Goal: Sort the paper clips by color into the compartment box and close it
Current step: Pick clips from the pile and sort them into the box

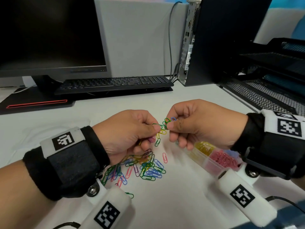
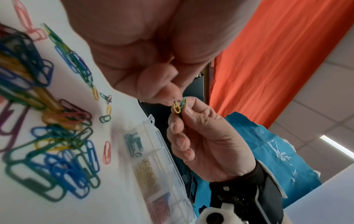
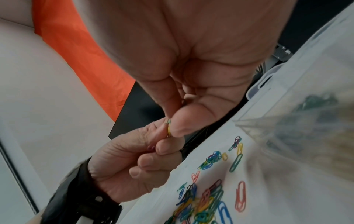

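Note:
Both hands are raised above the white table and meet over a tangled bunch of linked paper clips (image 1: 163, 128), green, yellow and blue. My left hand (image 1: 132, 131) pinches one end with thumb and forefinger; my right hand (image 1: 189, 124) pinches the other end. The left wrist view shows the pinched clips (image 2: 179, 106) yellow and green between the two hands. A pile of mixed coloured clips (image 1: 142, 167) lies on the table under the hands. The clear compartment box (image 1: 212, 156) stands open under my right wrist, holding yellow, red and blue clips; a green compartment (image 2: 134, 144) shows too.
A keyboard (image 1: 113, 83) and a monitor (image 1: 49, 35) stand at the back left, a computer case (image 1: 214, 40) behind the hands. Black mesh trays (image 1: 264, 90) fill the right side. A single red clip (image 1: 164, 157) lies between the pile and the box.

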A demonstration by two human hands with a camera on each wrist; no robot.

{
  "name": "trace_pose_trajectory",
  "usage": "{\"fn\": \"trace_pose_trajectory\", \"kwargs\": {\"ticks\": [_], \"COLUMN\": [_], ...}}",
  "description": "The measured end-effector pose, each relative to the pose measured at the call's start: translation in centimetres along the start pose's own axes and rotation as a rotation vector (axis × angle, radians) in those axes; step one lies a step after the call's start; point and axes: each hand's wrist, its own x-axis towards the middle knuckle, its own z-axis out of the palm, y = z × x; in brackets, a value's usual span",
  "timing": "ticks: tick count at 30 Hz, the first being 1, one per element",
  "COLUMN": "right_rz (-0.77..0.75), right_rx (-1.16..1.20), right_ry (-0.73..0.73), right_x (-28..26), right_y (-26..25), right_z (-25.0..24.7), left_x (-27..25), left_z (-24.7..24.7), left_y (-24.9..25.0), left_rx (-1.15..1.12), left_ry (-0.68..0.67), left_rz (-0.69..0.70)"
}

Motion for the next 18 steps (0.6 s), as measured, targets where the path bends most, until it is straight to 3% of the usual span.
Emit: {"fn": "trace_pose_trajectory", "kwargs": {"ticks": [10, 18], "right_rz": [0.04, 0.115], "right_rx": [-0.156, -0.159], "right_ry": [0.111, 0.18], "right_x": [-2.5, -3.6], "right_y": [0.3, 2.4], "right_z": [-6.2, -9.1], "left_x": [2.1, 5.4], "left_z": [1.3, 3.5], "left_y": [1.9, 2.5], "left_rx": [0.141, 0.327], "left_ry": [-0.066, -0.029], "left_rz": [0.006, -0.033]}}
